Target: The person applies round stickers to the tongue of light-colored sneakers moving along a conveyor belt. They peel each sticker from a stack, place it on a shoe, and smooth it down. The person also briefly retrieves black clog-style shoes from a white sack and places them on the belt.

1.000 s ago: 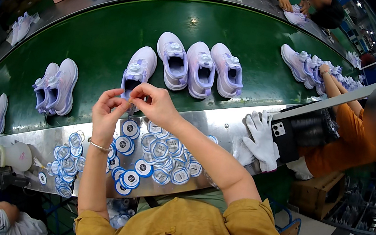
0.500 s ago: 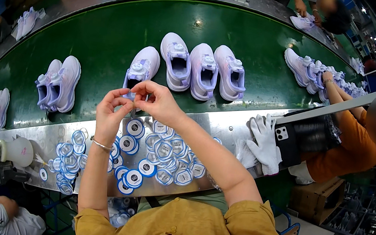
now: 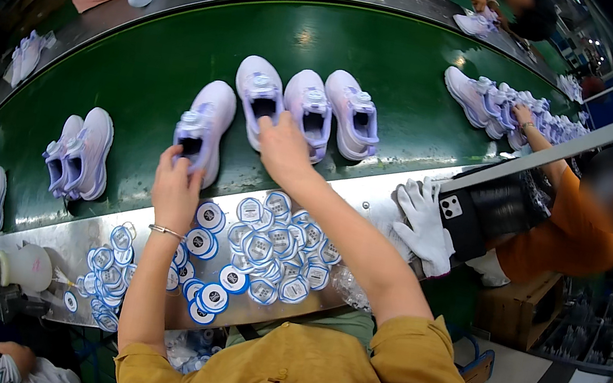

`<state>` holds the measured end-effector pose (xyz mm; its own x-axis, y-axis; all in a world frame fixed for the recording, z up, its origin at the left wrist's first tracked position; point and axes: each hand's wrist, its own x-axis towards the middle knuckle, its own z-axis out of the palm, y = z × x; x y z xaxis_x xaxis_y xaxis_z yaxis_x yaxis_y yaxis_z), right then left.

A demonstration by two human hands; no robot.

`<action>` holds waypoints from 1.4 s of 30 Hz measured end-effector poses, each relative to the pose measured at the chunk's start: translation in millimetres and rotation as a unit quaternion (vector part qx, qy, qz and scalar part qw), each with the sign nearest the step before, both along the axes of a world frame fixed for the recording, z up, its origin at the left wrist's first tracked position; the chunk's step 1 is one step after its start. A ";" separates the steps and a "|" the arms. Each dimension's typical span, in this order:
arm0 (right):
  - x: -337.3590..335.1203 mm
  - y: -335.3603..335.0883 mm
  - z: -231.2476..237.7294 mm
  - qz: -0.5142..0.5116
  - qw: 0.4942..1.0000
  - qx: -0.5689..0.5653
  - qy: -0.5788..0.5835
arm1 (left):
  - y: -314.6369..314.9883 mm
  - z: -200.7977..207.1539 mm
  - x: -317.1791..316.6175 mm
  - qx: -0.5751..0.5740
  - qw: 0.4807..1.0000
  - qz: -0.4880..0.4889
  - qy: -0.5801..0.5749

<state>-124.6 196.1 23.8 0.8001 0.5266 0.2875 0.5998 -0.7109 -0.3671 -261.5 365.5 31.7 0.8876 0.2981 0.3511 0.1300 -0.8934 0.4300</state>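
Four white-and-lavender sneakers stand in front of me on the green conveyor belt, toes away from me. My left hand (image 3: 177, 185) is at the back of the leftmost sneaker (image 3: 210, 116), fingers curled on its heel collar. My right hand (image 3: 284, 146) grips the heel of the second sneaker (image 3: 259, 84), fingertips at its opening. To the right of that hand are the third sneaker (image 3: 307, 95) and the fourth sneaker (image 3: 350, 110). Below my hands, many round blue-rimmed tags (image 3: 268, 254) lie loose on the metal ledge (image 3: 182, 319).
Left on the belt sits another sneaker pair (image 3: 83, 156). White gloves (image 3: 425, 226) and a dark phone (image 3: 451, 208) lie at the ledge's right. A co-worker in orange (image 3: 572, 209) reaches to a row of sneakers (image 3: 496, 105). A pale container (image 3: 28, 268) stands at left.
My hands were together, fingertips pinched in front of the leftmost sneaker. They have parted: the left has gone to that sneaker's heel, the right to the second sneaker. The whole view has shifted slightly.
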 end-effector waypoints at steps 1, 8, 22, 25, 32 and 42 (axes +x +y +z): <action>-7.3 10.0 10.8 0.012 0.999 0.003 0.041 | 5.4 -6.0 4.0 -0.002 0.999 0.042 -0.011; -49.7 62.8 9.9 0.246 0.935 0.169 0.190 | 85.1 -30.7 11.3 0.026 0.994 0.091 -0.046; -50.7 -221.5 14.1 -0.071 0.971 -0.126 0.189 | -178.3 36.4 -38.5 -0.116 0.961 -0.240 -0.071; -53.2 -231.5 -6.2 -0.067 0.987 -0.022 0.144 | -241.9 13.3 -41.1 -0.155 0.940 -0.302 -0.040; -50.0 -266.3 -11.0 -0.027 0.849 0.384 0.361 | -313.8 -2.8 -41.3 -0.045 0.951 -0.306 0.011; -54.9 -252.7 -5.3 -0.114 0.880 0.459 0.033 | -322.7 -14.6 -47.0 0.035 0.953 -0.294 0.067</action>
<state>-179.5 -56.7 18.5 0.8857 -0.0800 0.4572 0.4359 -0.1955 -0.8785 -308.5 42.9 17.1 0.9322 -0.2843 0.2241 -0.3524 -0.8543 0.3820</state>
